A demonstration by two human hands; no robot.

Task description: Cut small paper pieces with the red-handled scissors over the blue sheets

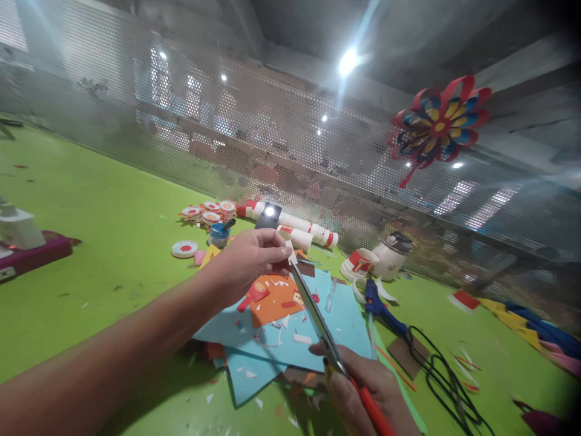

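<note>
Between its thumb and fingers, my left hand (254, 260) pinches a small white paper piece (291, 253). My right hand (363, 381) is wrapped round scissors (318, 315) with red handles and long metal blades. The blade tips reach the lower edge of the white piece; whether they are cutting into it I cannot tell. Below both hands lie light blue paper sheets (254, 369), partly covered by an orange sheet (272, 309) and strewn with white scraps.
A blue glue gun (381, 309) with a black cord (436, 369) lies at right. Beyond it stand a red-and-white paper cup (361, 263) and a white pot (393, 255). White paper tubes (308, 229) lie at the back. A purple power strip (40, 251) is at left. A paper flower (440, 126) hangs above.
</note>
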